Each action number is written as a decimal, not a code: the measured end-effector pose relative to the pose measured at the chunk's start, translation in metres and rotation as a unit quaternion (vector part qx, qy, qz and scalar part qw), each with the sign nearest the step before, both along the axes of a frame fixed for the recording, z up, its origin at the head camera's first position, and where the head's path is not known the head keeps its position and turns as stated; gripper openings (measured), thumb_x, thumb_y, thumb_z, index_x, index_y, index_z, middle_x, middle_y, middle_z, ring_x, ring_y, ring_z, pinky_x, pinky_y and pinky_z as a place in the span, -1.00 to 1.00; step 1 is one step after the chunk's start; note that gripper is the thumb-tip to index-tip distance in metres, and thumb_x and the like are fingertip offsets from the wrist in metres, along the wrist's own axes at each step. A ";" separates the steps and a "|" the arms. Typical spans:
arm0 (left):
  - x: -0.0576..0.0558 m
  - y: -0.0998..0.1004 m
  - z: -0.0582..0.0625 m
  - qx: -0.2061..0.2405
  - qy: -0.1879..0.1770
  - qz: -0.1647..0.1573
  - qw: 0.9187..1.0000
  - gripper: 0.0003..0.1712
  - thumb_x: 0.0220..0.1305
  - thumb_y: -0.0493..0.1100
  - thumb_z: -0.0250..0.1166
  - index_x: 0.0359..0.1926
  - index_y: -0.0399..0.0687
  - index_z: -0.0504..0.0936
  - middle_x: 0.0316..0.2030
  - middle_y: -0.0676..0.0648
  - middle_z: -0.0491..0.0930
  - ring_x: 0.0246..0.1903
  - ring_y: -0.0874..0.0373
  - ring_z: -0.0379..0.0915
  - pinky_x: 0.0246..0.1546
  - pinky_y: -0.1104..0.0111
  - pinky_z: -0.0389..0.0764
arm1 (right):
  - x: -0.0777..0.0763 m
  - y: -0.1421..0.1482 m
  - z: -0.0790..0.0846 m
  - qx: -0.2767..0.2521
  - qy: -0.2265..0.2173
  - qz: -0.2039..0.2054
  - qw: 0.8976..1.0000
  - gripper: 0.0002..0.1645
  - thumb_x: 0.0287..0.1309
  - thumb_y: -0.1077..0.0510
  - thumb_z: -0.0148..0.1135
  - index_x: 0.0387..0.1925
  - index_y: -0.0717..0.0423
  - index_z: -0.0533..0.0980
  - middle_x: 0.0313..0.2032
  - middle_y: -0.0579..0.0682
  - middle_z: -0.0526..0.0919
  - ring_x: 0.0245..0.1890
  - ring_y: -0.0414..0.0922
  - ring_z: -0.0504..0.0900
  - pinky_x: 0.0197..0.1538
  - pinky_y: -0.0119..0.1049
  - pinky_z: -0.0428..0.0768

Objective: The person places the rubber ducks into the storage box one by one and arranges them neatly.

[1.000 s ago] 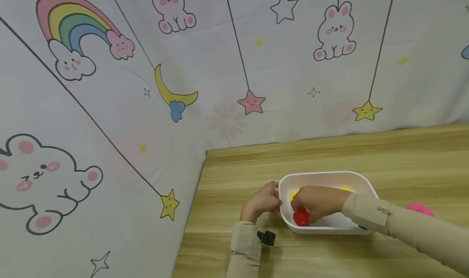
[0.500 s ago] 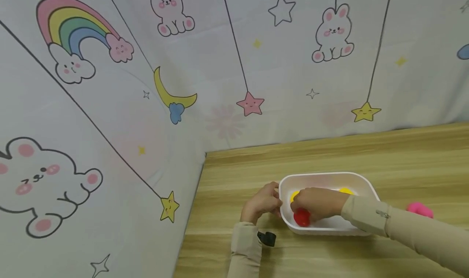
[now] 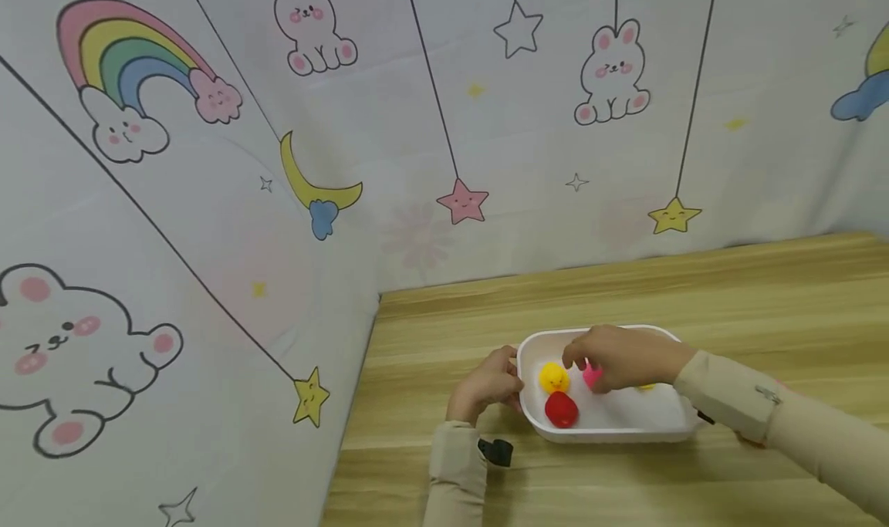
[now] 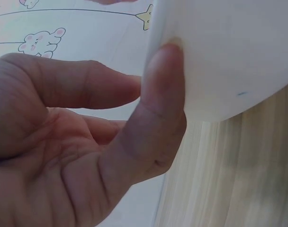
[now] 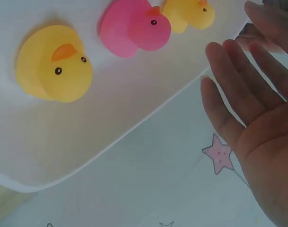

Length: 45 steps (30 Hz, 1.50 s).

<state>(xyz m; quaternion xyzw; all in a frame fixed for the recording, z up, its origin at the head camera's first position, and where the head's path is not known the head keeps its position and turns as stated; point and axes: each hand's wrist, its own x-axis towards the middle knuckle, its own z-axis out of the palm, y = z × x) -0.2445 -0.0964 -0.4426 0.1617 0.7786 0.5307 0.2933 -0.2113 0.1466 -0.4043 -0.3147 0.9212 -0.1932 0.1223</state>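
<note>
A white plastic tub stands on the table with several toys in it. Inside are a yellow rubber duck at the left, a red rounded toy in front of it, a pink rubber duck and another yellow duck towards the right. My left hand holds the tub's left end, its fingers against the wall by the rim. Over the tub, my right hand holds nothing; its fingers are loosely extended, partly covering the pink duck in the head view.
The wood-grain table meets a white cloth backdrop printed with rabbits and stars, behind and at the left. A black strap is at the left wrist. The right sleeve hides part of the table.
My right hand has let go of the red toy, which stays in the tub, and has lifted and moved right. The left hand keeps its place on the tub. The view has shifted slightly.
</note>
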 end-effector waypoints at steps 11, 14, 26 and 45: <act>0.002 -0.002 -0.002 0.003 -0.002 0.003 1.000 -0.42 0.12 -0.61 0.10 0.22 -0.51 0.32 -0.35 -0.28 0.48 -0.63 0.10 0.46 -0.44 0.10 0.80 | 0.018 0.042 -0.002 -0.062 -0.019 -0.043 0.997 -0.40 0.01 0.17 0.54 0.12 0.25 0.60 0.06 0.09 0.68 0.07 0.17 0.61 0.10 0.19 0.65; 0.003 -0.003 -0.004 0.004 0.000 0.007 1.000 -0.42 0.12 -0.61 0.10 0.22 -0.51 0.31 -0.34 -0.26 0.47 -0.63 0.10 0.46 -0.45 0.11 0.80 | 0.025 0.053 -0.001 -0.065 -0.014 -0.062 0.996 -0.35 0.01 0.13 0.55 0.16 0.24 0.59 0.10 0.12 0.66 0.08 0.21 0.58 0.08 0.22 0.65; 0.001 -0.004 -0.006 0.007 -0.001 0.008 1.000 -0.40 0.12 -0.60 0.12 0.24 -0.49 0.30 -0.36 -0.22 0.41 -0.64 0.12 0.46 -0.48 0.15 0.79 | 0.044 0.099 0.002 -0.104 0.026 -0.127 0.986 -0.15 0.01 0.01 0.57 0.29 0.27 0.48 0.22 0.24 0.57 0.15 0.27 0.54 0.00 0.16 0.72; 0.003 0.002 -0.001 0.001 0.008 0.001 1.000 -0.40 0.13 -0.59 0.14 0.24 -0.49 0.30 -0.38 -0.23 0.43 -0.64 0.10 0.46 -0.48 0.15 0.79 | 0.087 0.200 -0.039 -0.130 0.158 -0.243 0.948 -0.21 -0.10 0.14 0.62 0.19 0.34 0.54 0.06 -0.40 0.59 0.04 -0.72 0.31 -0.09 -0.77 0.42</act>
